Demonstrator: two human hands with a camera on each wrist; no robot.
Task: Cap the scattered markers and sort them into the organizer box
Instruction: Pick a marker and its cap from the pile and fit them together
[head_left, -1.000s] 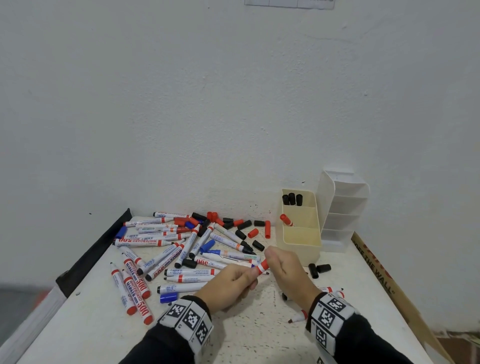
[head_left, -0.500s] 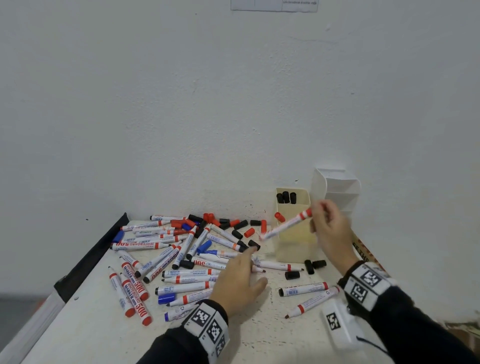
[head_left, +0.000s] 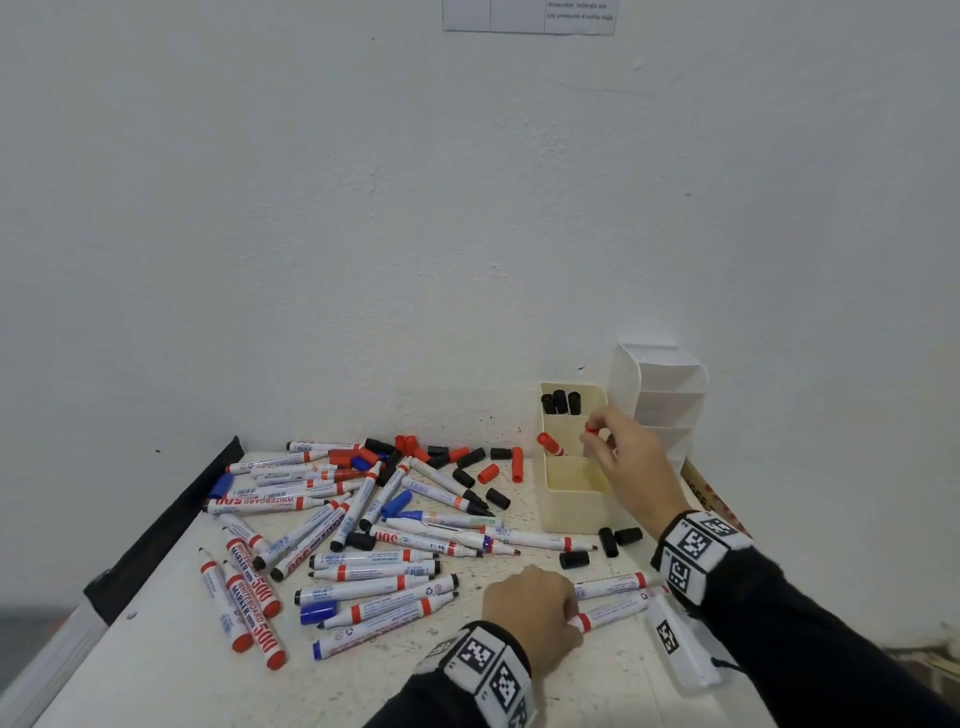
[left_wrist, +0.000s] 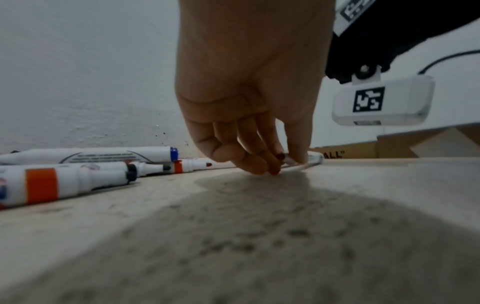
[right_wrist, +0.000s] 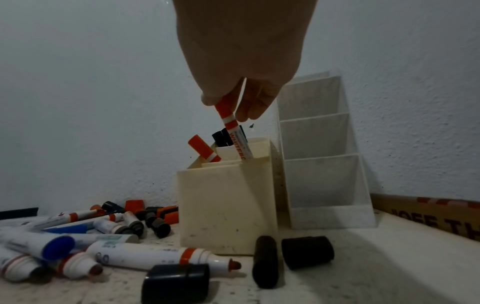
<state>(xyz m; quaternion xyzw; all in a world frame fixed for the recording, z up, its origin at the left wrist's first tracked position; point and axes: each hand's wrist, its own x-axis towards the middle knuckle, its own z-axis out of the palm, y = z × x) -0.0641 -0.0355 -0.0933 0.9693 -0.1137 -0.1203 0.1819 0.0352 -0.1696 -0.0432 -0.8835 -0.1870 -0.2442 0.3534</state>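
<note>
Markers are the matter in hand, and one capped red marker (right_wrist: 235, 131) is pinched by its cap end in the right hand (head_left: 631, 460), with its lower barrel already sunk into the middle compartment of the cream organizer box (head_left: 570, 512). A second red-capped marker (head_left: 550, 444) is seen leaning in that same compartment, while three black-capped ones (head_left: 561, 402) stand in the rear compartment; the front compartment holds nothing visible.

An uncapped red-banded marker (head_left: 613, 616) lying on the table (head_left: 156, 665) is being gripped by the left hand (head_left: 530, 610), with curled fingers (left_wrist: 262, 162) closed round its barrel near the tip.

For the placement to be done well, the held marker should be kept nearly upright and lowered until its base is judged to rest on the compartment floor, and only then let go, so that it is not left leaning across the divider. The neighbouring red marker should not be knocked.

Outward from the hands, many markers (head_left: 332, 525), mostly uncapped, are left scattered over the table, and loose red and black caps (head_left: 467, 460) lie near the wall and beside the box. A white tiered organizer (head_left: 665, 400) stands just behind the box, against the wall.
</note>
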